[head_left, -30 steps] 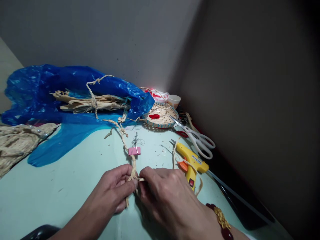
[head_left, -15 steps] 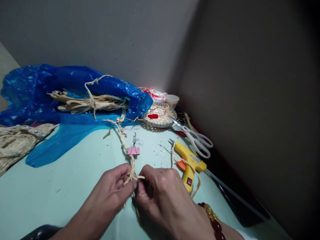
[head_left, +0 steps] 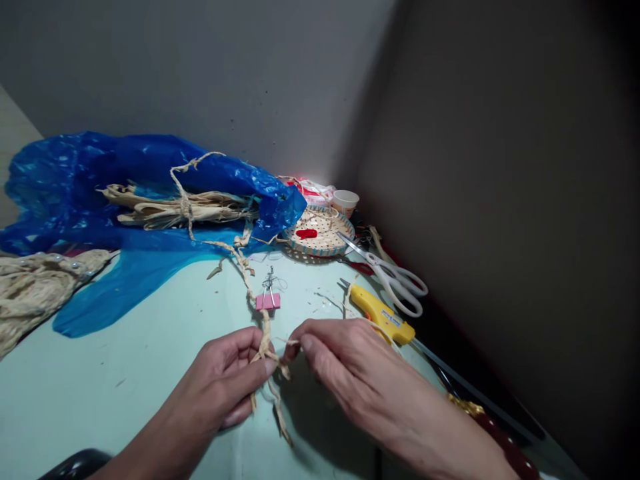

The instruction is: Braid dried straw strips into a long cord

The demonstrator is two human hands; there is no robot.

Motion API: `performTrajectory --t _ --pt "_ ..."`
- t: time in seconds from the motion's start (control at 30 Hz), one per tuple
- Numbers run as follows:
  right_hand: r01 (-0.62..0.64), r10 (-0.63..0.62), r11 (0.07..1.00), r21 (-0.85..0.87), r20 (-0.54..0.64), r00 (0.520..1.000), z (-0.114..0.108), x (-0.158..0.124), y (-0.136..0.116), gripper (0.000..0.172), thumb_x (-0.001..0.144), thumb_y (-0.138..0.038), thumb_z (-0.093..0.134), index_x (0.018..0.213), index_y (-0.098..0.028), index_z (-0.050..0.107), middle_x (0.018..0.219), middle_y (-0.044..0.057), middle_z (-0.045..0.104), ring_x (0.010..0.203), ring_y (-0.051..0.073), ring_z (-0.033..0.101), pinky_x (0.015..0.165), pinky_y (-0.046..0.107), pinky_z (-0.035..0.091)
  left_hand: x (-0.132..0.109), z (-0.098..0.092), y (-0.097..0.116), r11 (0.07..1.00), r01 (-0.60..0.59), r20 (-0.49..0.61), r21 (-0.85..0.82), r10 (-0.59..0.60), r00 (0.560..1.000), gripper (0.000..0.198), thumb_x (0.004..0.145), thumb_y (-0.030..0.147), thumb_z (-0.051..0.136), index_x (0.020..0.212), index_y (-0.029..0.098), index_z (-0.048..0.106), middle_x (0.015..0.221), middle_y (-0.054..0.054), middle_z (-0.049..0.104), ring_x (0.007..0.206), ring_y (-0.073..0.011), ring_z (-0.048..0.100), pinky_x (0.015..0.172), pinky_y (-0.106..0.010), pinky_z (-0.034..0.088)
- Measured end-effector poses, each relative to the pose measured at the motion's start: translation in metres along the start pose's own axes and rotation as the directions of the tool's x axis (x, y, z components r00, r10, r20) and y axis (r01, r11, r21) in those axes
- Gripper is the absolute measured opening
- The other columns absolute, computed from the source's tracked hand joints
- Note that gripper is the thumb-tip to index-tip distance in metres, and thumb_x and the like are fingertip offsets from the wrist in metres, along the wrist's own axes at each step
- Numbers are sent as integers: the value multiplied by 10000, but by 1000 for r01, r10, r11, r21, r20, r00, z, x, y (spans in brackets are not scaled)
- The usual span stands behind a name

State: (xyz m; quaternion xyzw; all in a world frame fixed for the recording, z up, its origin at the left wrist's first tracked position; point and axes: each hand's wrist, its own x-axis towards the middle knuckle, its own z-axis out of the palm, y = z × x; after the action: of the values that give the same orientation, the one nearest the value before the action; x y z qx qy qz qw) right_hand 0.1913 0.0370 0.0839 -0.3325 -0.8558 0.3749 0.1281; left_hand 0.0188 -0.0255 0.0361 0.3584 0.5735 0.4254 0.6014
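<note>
A braided cord of pale dried fibre (head_left: 266, 328) runs toward me under a pink binder clip (head_left: 268, 302). My left hand (head_left: 227, 380) pinches the cord's near end between thumb and fingers, where it splits into loose strands. One strand (head_left: 279, 413) hangs below onto the table. Just right of the braid, my right hand (head_left: 345, 373) is closed, with thumb and forefinger pinching the tip of a thin strand. Its other fingers are mostly hidden beneath the hand.
A yellow glue gun (head_left: 383, 313) and white-handled scissors (head_left: 395, 277) lie at the right. Behind are a woven basket (head_left: 325, 247), a paper cup (head_left: 345, 200) and a blue plastic bag (head_left: 150, 147) with a fibre bundle (head_left: 200, 208). Woven fibre work (head_left: 35, 287) lies left.
My right hand has moved right and slightly up from the braid, drawing a thin strand outward. It now covers the glue gun's handle. My left hand has stayed at the braid.
</note>
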Motion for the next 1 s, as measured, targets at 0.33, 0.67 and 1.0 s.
performTrajectory --t 0.33,0.67,1.0 --pt "-60 61 997 -45 28 998 19 2 7 178 945 -300 476 792 -224 525 702 -41 589 649 118 490 559 245 282 3 -5 -6 999 -24 30 33 23 999 227 760 378 664 774 178 558 626 60 478 403 -29 265 385 -201 164" --pt "-29 18 980 -198 -60 998 21 3 7 178 943 -246 465 793 -227 558 741 -25 561 644 123 490 610 262 323 -2 -3 -6 993 -11 25 116 8 1000 135 800 299 629 772 213 529 605 81 381 477 -74 303 420 -187 241" --pt "-8 -5 969 -246 -53 999 12 -1 -5 246 961 -248 356 740 -218 461 627 -29 505 529 123 420 517 251 292 0 -3 -1 997 -11 -34 79 14 999 181 758 328 655 713 177 566 608 74 443 388 -26 295 406 -210 159"
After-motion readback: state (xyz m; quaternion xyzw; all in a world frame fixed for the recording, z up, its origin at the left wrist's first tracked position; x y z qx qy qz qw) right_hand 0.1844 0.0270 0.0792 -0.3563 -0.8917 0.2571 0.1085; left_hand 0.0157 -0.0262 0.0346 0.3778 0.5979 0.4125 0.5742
